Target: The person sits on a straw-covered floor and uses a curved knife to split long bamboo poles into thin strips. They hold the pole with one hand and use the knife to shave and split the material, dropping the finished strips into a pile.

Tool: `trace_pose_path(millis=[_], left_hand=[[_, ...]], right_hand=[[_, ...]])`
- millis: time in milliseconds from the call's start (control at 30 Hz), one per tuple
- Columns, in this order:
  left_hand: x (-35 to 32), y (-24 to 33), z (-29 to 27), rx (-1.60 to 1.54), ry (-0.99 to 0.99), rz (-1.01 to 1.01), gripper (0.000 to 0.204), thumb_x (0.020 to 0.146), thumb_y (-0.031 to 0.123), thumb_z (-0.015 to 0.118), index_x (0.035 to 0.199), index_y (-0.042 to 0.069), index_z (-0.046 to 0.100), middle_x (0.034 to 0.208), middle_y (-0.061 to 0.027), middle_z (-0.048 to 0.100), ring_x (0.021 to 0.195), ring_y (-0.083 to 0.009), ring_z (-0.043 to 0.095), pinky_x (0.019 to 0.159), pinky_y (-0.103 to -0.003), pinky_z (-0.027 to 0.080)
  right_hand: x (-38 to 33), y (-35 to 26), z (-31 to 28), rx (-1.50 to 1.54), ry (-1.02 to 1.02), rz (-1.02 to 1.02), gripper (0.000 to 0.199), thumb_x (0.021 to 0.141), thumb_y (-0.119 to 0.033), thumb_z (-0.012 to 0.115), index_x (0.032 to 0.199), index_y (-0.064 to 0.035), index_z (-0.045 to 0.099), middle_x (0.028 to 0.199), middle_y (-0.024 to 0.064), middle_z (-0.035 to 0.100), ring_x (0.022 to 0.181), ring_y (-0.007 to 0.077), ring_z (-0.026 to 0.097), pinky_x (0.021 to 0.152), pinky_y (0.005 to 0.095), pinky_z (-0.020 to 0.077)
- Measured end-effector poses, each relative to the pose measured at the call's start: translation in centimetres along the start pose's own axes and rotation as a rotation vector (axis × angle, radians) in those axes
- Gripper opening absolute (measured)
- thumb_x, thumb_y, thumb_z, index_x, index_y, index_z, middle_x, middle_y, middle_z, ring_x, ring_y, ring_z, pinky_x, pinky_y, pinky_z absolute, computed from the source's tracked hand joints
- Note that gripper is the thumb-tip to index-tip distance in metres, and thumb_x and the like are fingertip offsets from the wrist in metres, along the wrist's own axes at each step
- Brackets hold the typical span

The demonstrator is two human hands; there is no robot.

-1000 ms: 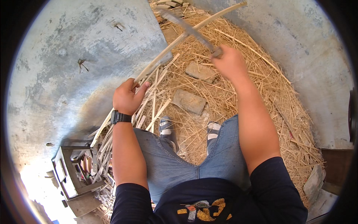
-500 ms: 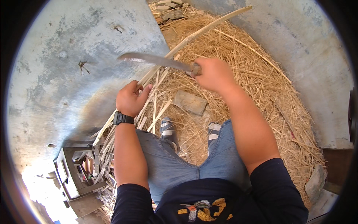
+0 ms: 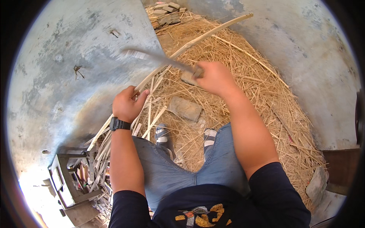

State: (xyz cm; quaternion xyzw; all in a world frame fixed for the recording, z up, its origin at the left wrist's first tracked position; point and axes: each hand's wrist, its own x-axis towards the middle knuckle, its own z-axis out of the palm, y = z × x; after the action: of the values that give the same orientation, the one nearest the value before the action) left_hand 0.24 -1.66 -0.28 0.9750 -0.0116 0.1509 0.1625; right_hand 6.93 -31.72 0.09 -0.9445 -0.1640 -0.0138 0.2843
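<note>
No words, numbers or signs can be read. The dark shirt carries a print in yellow-orange, white and red, its shapes unclear as letters; the watch face is too small to read.

Fisheye view from the head, facing steeply down, shirt near, straw farther

The knife's blade is blurred, and whether it touches the pale strip cannot be told; the right hand hides most of the handle; the left hand covers part of the strip; items inside the dark frame are too small to tell.
</note>
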Motion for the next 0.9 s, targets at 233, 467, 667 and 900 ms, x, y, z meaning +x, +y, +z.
trace_pose_path(millis=[233, 467, 667, 900], left_hand=[[0.1, -0.2, 0.2, 0.060, 0.027, 0.028, 0.047, 0.086, 0.053, 0.072, 0.083, 0.006, 0.069, 0.076, -0.0114, 0.071, 0.068, -0.0310, 0.069, 0.061, -0.041, 0.054], [0.1, 0.3, 0.1, 0.060, -0.003, 0.032, 0.049, 0.086, 0.054, 0.071, 0.082, 0.006, 0.068, 0.077, -0.0120, 0.071, 0.071, -0.0320, 0.070, 0.063, -0.042, 0.054], [-0.3, -0.4, 0.5, 0.003, 0.021, 0.010, 0.049, 0.086, 0.054, 0.071, 0.081, 0.005, 0.067, 0.076, -0.0126, 0.071, 0.070, -0.0326, 0.069, 0.062, -0.042, 0.054], [0.0, -0.6, -0.3, 0.057, 0.030, -0.008, 0.049, 0.086, 0.053, 0.072, 0.077, 0.005, 0.066, 0.074, -0.0133, 0.069, 0.066, -0.0332, 0.067, 0.060, -0.042, 0.053]], right_hand=[[0.7, 2.2, -1.2, 0.184, 0.021, 0.175, 0.028, 0.085, -0.028, 0.074, 0.103, -0.0070, 0.070, 0.081, 0.0096, 0.070, 0.074, 0.0224, 0.068, 0.070, 0.0411, 0.0525], [0.5, 3.1, -2.8, 0.160, 0.168, 0.336, 0.031, 0.088, -0.031, 0.072, 0.109, -0.0085, 0.072, 0.095, 0.0125, 0.073, 0.088, 0.0292, 0.071, 0.080, 0.0432, 0.0551], [-0.1, 0.1, -0.8, -0.056, -0.061, -0.020, 0.030, 0.083, -0.031, 0.077, 0.106, -0.0127, 0.072, 0.088, 0.0107, 0.072, 0.084, 0.0267, 0.069, 0.076, 0.0426, 0.0524], [0.9, 3.0, -3.2, 0.147, 0.146, 0.400, 0.028, 0.089, -0.028, 0.070, 0.111, -0.0119, 0.072, 0.097, 0.0122, 0.074, 0.090, 0.0278, 0.071, 0.081, 0.0439, 0.0546]])
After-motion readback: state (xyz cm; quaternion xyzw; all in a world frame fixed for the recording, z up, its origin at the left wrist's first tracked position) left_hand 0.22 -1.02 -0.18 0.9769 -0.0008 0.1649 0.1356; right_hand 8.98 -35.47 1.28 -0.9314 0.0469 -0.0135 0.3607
